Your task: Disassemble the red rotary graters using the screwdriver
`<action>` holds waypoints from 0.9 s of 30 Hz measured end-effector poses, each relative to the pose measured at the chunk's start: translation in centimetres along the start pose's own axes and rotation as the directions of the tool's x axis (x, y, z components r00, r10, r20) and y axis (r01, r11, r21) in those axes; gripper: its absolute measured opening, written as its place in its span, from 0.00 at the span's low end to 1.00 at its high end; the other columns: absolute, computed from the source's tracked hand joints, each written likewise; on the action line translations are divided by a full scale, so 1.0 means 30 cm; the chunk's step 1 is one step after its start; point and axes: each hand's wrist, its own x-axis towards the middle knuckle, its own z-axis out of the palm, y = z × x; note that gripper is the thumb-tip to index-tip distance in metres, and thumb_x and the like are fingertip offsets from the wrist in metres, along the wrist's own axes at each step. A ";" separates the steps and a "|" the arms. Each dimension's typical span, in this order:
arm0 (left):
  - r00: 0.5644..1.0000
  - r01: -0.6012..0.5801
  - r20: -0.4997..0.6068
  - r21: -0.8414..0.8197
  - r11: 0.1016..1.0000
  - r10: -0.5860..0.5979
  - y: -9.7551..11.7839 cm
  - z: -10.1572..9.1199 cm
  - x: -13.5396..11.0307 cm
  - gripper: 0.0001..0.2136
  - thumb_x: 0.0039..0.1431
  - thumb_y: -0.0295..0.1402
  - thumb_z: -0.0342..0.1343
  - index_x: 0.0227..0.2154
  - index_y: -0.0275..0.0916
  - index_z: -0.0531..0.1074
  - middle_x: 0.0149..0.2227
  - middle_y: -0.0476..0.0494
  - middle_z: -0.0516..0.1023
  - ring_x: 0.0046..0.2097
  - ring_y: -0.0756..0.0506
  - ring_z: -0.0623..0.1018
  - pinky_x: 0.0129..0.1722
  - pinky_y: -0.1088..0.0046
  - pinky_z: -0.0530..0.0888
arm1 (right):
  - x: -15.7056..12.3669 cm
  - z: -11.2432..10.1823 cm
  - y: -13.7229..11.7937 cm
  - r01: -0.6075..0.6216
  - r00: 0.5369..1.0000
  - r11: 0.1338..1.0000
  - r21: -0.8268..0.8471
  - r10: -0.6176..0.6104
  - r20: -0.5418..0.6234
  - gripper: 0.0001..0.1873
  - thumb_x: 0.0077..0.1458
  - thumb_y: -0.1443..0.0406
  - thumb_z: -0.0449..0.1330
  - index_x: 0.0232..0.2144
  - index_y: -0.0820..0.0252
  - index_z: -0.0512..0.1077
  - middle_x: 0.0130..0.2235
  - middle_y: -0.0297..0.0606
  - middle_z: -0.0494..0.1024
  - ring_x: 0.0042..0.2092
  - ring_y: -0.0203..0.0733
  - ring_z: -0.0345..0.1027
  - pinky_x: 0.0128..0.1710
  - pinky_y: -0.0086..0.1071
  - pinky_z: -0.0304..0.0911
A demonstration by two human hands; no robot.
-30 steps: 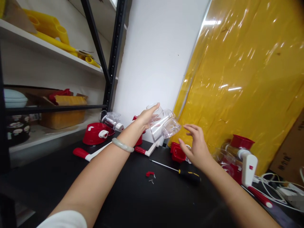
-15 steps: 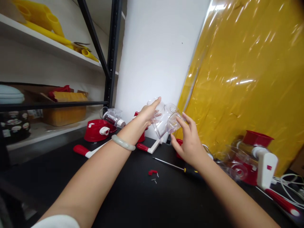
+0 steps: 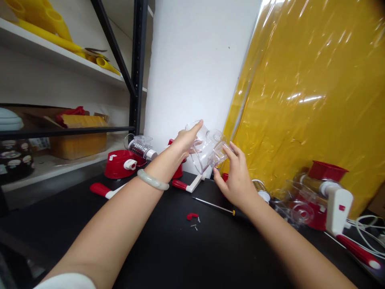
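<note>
A clear plastic housing (image 3: 207,150) is held in the air above the black table (image 3: 168,249), near the white wall. My left hand (image 3: 186,140) grips its left side, fingers wrapped over the top. My right hand (image 3: 236,176) grips its right end with thumb and fingers. A pale bangle (image 3: 151,180) sits on my left wrist. Below the hands lie a white crank with a red handle (image 3: 188,186), a screwdriver (image 3: 215,205), a small red clip (image 3: 191,216) and a few screws (image 3: 195,227).
An assembled red, white and clear hand grinder (image 3: 321,196) stands at the right before a yellow plastic sheet (image 3: 309,88). Another red base with a grater drum (image 3: 128,160) sits at the left by a metal shelf rack (image 3: 134,80). White cables (image 3: 368,226) lie far right.
My right hand, open beside the clear housing a second ago, has closed on its right end. The housing has shifted slightly up and left in view.
</note>
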 end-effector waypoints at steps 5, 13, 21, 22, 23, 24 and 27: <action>0.995 -0.084 -0.053 0.085 0.993 0.089 0.034 0.009 -0.037 0.33 0.44 0.54 0.66 0.47 0.35 0.68 0.48 0.31 0.72 0.44 0.37 0.78 0.35 0.63 0.77 | -0.016 0.029 0.007 -0.052 0.998 0.998 0.021 0.053 -0.030 0.36 0.60 0.64 0.57 0.66 0.61 0.47 0.64 0.59 0.54 0.67 0.59 0.50 0.62 0.59 0.56; 0.987 -0.134 -0.067 0.192 0.972 0.149 0.042 0.014 -0.042 0.35 0.43 0.57 0.65 0.46 0.35 0.68 0.49 0.30 0.72 0.47 0.36 0.78 0.36 0.64 0.75 | -0.034 0.058 0.012 -0.085 0.994 0.995 0.056 0.088 -0.057 0.36 0.61 0.64 0.56 0.67 0.58 0.46 0.64 0.58 0.54 0.67 0.58 0.49 0.62 0.59 0.56; 0.985 -0.130 -0.086 0.201 0.971 0.150 0.032 0.004 -0.029 0.36 0.43 0.59 0.64 0.47 0.36 0.68 0.44 0.31 0.74 0.45 0.35 0.78 0.34 0.66 0.75 | -0.037 0.065 0.013 -0.137 0.989 0.983 0.123 0.143 -0.039 0.34 0.62 0.63 0.56 0.66 0.57 0.49 0.65 0.57 0.53 0.68 0.57 0.49 0.62 0.59 0.56; 0.986 -0.127 -0.082 0.194 0.973 0.146 0.033 0.004 -0.032 0.36 0.43 0.59 0.64 0.47 0.36 0.68 0.44 0.31 0.74 0.45 0.35 0.78 0.34 0.66 0.74 | -0.037 0.065 0.013 -0.151 0.987 0.978 0.145 0.157 -0.029 0.34 0.63 0.62 0.55 0.66 0.56 0.48 0.65 0.56 0.52 0.68 0.57 0.48 0.62 0.59 0.56; 0.987 -0.123 -0.075 0.186 0.975 0.139 0.035 0.004 -0.035 0.36 0.43 0.58 0.64 0.48 0.36 0.67 0.44 0.31 0.74 0.45 0.34 0.78 0.34 0.65 0.74 | -0.038 0.066 0.015 -0.169 0.985 0.971 0.170 0.174 -0.018 0.34 0.63 0.62 0.55 0.67 0.55 0.48 0.66 0.56 0.52 0.68 0.57 0.48 0.62 0.59 0.57; 0.989 -0.119 -0.064 0.178 0.977 0.132 0.035 0.005 -0.039 0.36 0.44 0.57 0.65 0.49 0.36 0.67 0.45 0.30 0.74 0.45 0.34 0.78 0.34 0.65 0.74 | -0.039 0.067 0.018 -0.188 0.981 0.962 0.199 0.194 -0.008 0.34 0.63 0.61 0.55 0.67 0.54 0.48 0.66 0.55 0.51 0.69 0.57 0.47 0.62 0.60 0.57; 0.993 -0.110 -0.017 0.164 0.980 0.114 0.034 0.007 -0.045 0.34 0.45 0.52 0.67 0.50 0.36 0.65 0.45 0.31 0.73 0.44 0.36 0.79 0.35 0.63 0.75 | -0.044 0.075 0.033 -0.245 0.968 0.926 0.287 0.249 0.023 0.34 0.63 0.60 0.55 0.67 0.53 0.47 0.67 0.53 0.50 0.69 0.56 0.44 0.62 0.61 0.56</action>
